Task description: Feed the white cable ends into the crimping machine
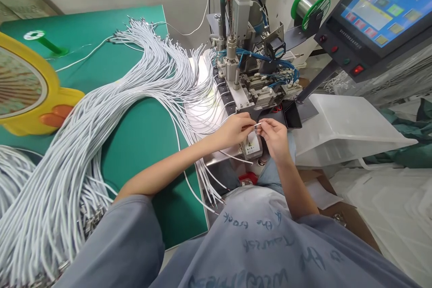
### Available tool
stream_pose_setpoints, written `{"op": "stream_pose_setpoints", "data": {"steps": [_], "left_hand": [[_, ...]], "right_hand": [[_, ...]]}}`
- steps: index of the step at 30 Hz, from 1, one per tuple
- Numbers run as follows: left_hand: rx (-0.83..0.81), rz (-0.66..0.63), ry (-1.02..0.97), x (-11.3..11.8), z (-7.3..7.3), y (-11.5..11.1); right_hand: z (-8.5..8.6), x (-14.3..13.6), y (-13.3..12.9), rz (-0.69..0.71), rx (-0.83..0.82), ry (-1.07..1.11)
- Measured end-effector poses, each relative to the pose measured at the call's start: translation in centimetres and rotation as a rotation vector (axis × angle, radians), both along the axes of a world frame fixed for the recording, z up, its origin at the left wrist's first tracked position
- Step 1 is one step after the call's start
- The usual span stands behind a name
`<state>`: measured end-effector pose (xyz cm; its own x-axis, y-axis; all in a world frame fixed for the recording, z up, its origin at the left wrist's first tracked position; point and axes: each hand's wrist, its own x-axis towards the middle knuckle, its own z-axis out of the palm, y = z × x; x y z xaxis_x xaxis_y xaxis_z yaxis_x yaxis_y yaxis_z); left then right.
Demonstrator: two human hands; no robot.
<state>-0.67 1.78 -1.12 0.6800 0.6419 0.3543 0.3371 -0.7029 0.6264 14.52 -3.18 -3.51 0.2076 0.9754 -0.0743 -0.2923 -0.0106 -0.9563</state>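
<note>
In front of the machine [236, 67], my left hand [238, 129] and my right hand [274, 137] meet with their fingertips nearly touching. A short white cable end [258, 124] shows between them, pinched by the fingers of both hands. A large bundle of white cables [135, 83] lies across the green table [131, 144] to the left, its near strands hanging over the table edge by my left forearm. Several cable ends rest along the black blocks at the machine's front.
A control screen [388, 4] stands at the upper right, near a green wire spool [308, 4]. A white plastic bin [351, 121] is right of my hands. On the left are a yellow fan-like object [56, 94] and another green spool [50, 45].
</note>
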Motion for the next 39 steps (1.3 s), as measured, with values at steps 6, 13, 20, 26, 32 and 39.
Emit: {"op": "stream_pose_setpoints", "data": {"steps": [6,13,20,26,32,39], "left_hand": [[-0.019,-0.025,-0.08,0.1,0.0,0.1],[0.009,0.016,-0.151,0.2,0.0,-0.1],[-0.027,-0.073,-0.106,-0.2,0.2,0.2],[-0.047,-0.076,0.008,-0.2,0.4,0.0],[0.111,-0.017,0.034,0.2,-0.4,-0.4],[0.443,0.005,0.211,-0.2,-0.4,-0.6]], "right_hand": [[-0.9,-0.4,0.2,-0.101,0.155,-0.258],[-0.5,0.3,-0.1,-0.005,0.216,-0.351],[0.6,1.1,0.3,0.037,0.303,-0.542],[1.3,1.6,0.3,0.06,0.264,-0.656],[0.5,-0.1,-0.2,-0.054,0.208,-0.46],[1.1,-0.2,-0.5,-0.179,0.253,-0.784]]}}
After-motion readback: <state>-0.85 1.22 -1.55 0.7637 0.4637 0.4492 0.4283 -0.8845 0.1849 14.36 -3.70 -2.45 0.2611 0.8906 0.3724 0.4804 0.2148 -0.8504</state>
